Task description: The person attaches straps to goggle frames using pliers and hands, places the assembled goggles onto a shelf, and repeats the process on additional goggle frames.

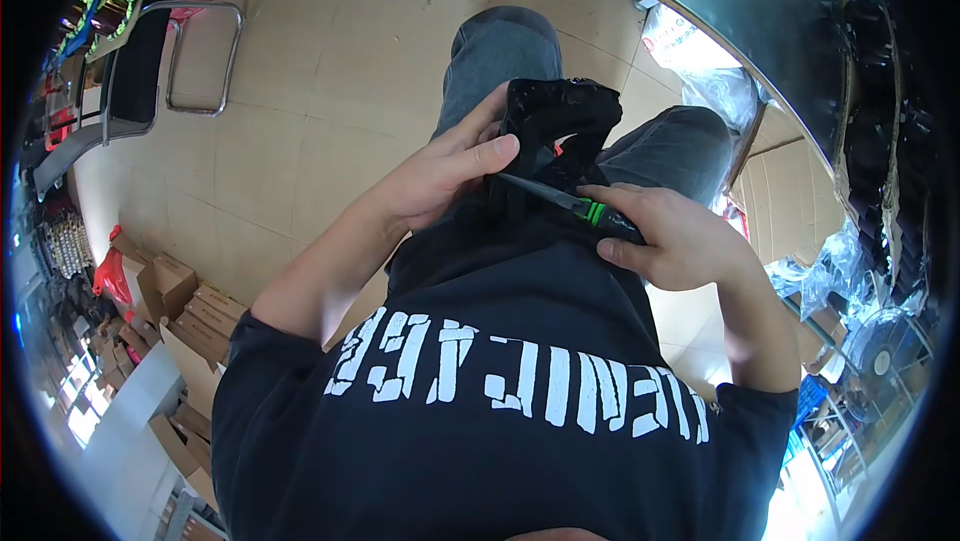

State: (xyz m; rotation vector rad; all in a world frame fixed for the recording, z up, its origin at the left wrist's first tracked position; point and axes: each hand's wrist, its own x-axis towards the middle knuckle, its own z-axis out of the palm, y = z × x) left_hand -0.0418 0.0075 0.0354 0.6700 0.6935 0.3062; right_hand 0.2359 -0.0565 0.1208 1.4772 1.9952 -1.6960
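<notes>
A black item, glossy in places and with an opening in its middle, is held above my lap. My left hand is closed on its left side, the thumb pressed on the near edge. In my right hand is a tool with a black handle, green bands and a pointed grey blade. The blade points left, and its tip lies close to my left thumb, at the near edge of the black item. A small red spot shows within the opening. My left fingertips are hidden behind the item.
A metal-framed chair stands on the tiled floor at the upper left. Cardboard boxes and a red bag are at the lower left. A table edge curves along the upper right, with clear plastic bags beneath it.
</notes>
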